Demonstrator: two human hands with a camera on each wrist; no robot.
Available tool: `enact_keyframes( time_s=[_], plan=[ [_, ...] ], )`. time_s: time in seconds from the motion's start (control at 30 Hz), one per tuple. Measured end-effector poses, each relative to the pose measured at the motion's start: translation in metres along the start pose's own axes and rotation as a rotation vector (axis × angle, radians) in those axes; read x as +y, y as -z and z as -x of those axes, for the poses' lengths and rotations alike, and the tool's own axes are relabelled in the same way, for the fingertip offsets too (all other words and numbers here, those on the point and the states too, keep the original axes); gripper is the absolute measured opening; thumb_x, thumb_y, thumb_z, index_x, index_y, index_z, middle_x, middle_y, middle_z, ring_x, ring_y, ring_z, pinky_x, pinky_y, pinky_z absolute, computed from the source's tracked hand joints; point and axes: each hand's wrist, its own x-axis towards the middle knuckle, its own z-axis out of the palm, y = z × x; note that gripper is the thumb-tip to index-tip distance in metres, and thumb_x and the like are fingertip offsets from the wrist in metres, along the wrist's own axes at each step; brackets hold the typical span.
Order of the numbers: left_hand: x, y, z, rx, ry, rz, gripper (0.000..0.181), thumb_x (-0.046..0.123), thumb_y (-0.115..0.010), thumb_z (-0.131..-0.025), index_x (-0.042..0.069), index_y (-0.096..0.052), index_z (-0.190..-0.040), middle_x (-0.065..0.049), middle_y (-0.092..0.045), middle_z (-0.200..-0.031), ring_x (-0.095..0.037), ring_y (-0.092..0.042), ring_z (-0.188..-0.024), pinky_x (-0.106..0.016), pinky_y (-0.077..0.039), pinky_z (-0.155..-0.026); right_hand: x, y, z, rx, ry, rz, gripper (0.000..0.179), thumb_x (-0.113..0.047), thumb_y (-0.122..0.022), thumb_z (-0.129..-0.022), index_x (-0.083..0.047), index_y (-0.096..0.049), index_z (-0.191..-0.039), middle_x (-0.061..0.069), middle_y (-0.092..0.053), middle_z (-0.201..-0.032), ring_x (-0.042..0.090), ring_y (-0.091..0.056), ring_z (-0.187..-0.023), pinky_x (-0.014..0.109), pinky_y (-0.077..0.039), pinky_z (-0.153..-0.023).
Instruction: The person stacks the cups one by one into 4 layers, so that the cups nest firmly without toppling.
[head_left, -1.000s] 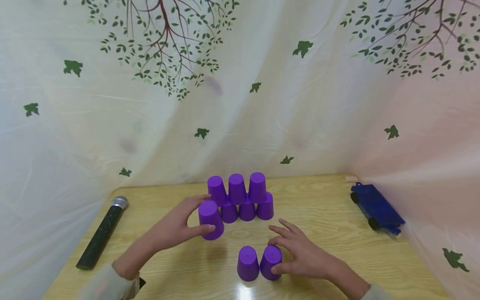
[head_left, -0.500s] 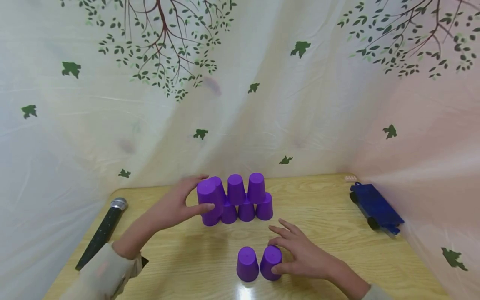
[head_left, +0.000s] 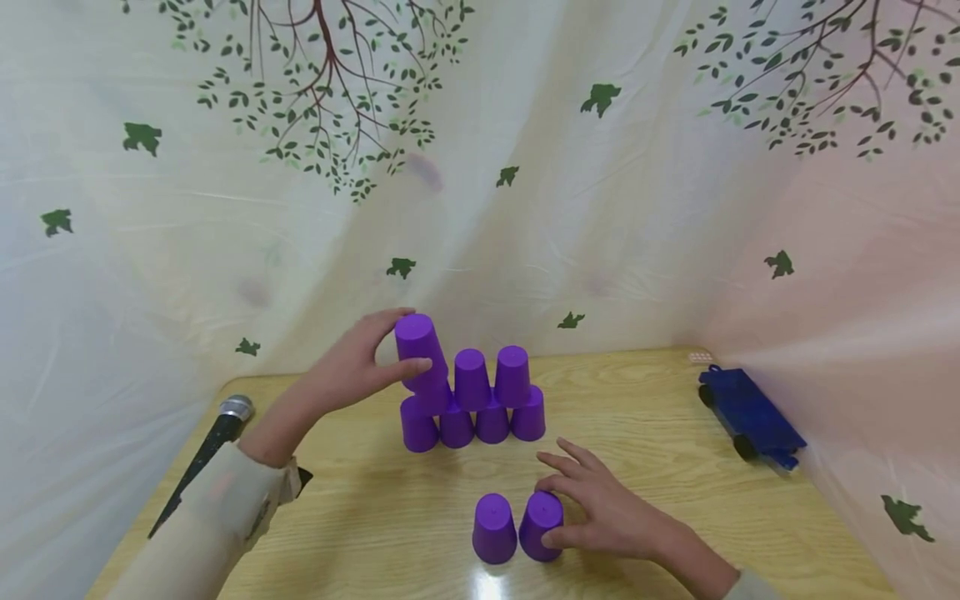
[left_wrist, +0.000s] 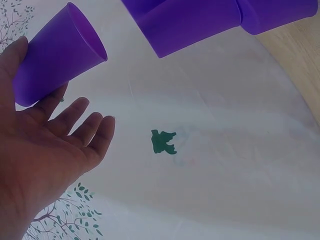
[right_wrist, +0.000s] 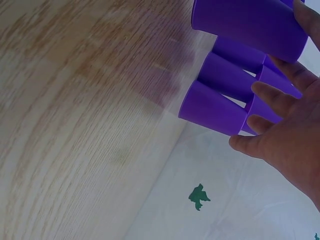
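7 stacked purple cups (head_left: 472, 379) stand inverted in the head view; the left hand (head_left: 356, 358) pinches a raised cup (head_left: 415, 337) by their upper left end, the right hand (head_left: 603, 510) a nearer cup (head_left: 538, 518) beside 1 standing cup (head_left: 494, 529). The left wrist view shows the raised cup apart from the stack; the right wrist view, the nearer cup gripped.

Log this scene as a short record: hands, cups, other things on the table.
Left hand: holds raised cup, apart from stack
Right hand: holds front cup on the table
Bottom row: four purple cups
Upper row: three, leftmost partly hidden
Loose cup: mouth down, left of front cup
Left side: microphone, partly behind sleeve
Right side: blue toy car
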Motion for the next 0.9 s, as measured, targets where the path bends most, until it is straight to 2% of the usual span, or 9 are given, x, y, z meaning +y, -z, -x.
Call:
enact_keyframes(
  time_s=[0.4,0.7,0.9],
  plan=[
    [-0.004,0.001,-0.025,-0.020,0.088,0.000,0.075,0.052,-0.070,-0.089,0.014,-0.045,-0.149,-0.009,-0.049,-0.151,-0.032,-0.040,-0.144,-0.055,-0.034,-0.118,0.000,-0.001,0.000,0.003,-0.003,0.003,0.044,-0.058,-0.071,-0.085,-0.031,-0.065,-0.119,0.010,-0.044,-0.156,0.046,-0.019,-0.151,0.078,-0.024,-0.110],
    [-0.008,-0.007,-0.046,-0.023,0.043,-0.015,0.068,0.053,-0.070,-0.089,0.014,-0.052,-0.142,-0.006,-0.057,-0.143,-0.029,-0.048,-0.138,-0.051,-0.038,-0.116,0.001,-0.002,0.001,0.015,0.009,0.017,0.043,-0.056,-0.072,-0.085,-0.029,-0.065,-0.119,0.014,-0.045,-0.155,0.048,-0.020,-0.150,0.078,-0.024,-0.109],
    [-0.007,-0.011,-0.053,-0.038,0.040,-0.005,0.065,0.051,-0.070,-0.090,0.013,-0.053,-0.140,-0.007,-0.059,-0.140,-0.030,-0.049,-0.136,-0.052,-0.039,-0.115,0.001,-0.001,0.001,0.014,0.008,0.019,0.045,-0.057,-0.072,-0.085,-0.029,-0.065,-0.120,0.013,-0.045,-0.156,0.047,-0.020,-0.151,0.078,-0.025,-0.110]
  ],
)
